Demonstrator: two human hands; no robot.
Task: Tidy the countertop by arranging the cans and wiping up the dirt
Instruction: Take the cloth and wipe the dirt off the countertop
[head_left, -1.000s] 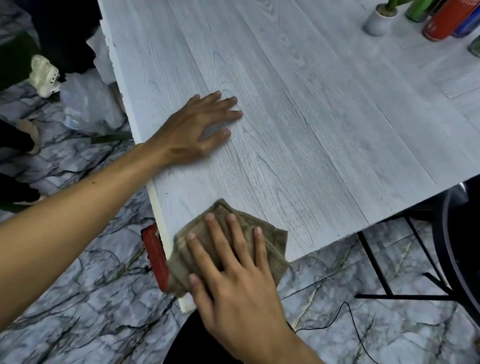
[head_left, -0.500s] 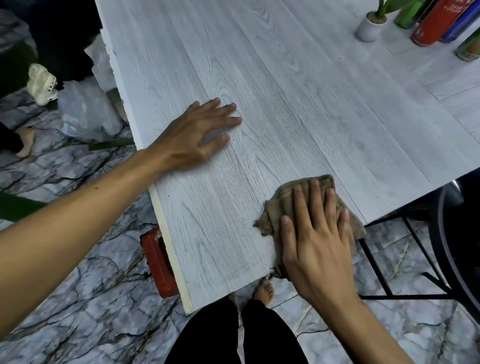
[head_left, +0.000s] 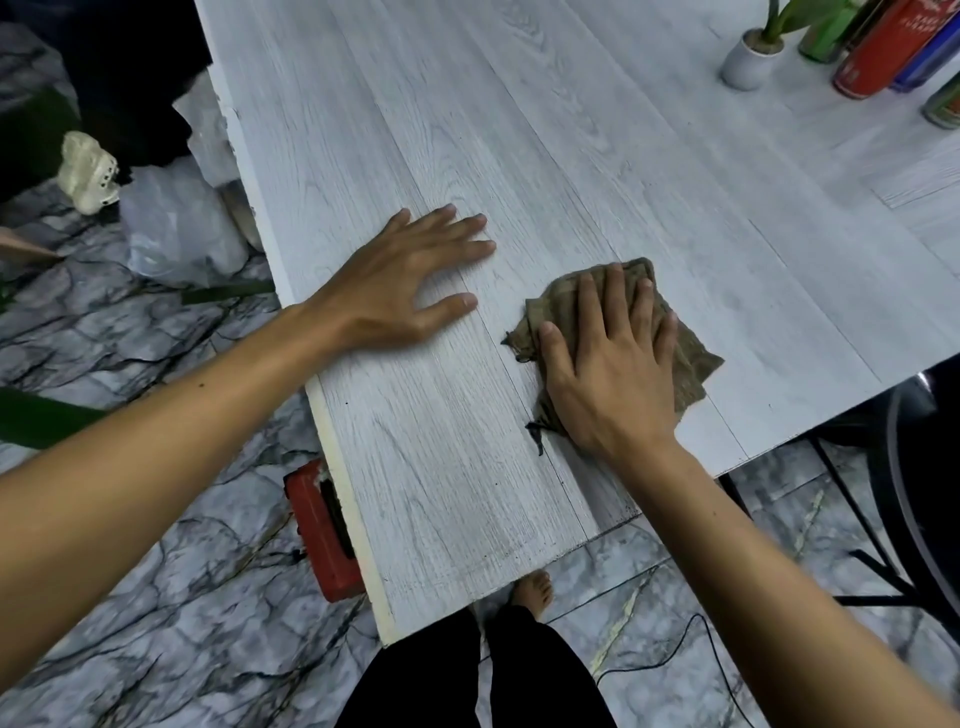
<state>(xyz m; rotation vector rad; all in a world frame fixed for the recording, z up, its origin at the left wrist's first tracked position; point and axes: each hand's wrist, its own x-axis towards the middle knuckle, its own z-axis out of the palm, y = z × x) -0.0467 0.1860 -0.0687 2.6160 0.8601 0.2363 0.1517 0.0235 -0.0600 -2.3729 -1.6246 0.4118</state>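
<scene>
A brown cloth (head_left: 693, 358) lies flat on the pale wood-grain countertop (head_left: 571, 156), near its front edge. My right hand (head_left: 608, 364) presses down on the cloth with fingers spread, covering most of it. To the left, my left hand (head_left: 410, 286) rests flat on the bare countertop, fingers apart, holding nothing. Small dark specks of dirt (head_left: 498, 556) dot the front edge. At the far right corner stand cans: a red can (head_left: 878, 52), a blue can (head_left: 930, 57), a green can (head_left: 826, 36) and a partly cropped can (head_left: 948, 106).
A small white pot with a green plant (head_left: 750, 60) stands beside the cans. A red box (head_left: 324, 530) sits under the table's left edge. Clear plastic bags (head_left: 176, 228) and a cream shoe (head_left: 88, 171) lie on the marble floor. A black chair frame (head_left: 872, 540) stands at the right.
My right hand has slid the cloth from the near-left corner rightwards along the front edge, then away from me toward the middle. My left hand has stayed flat in place.
</scene>
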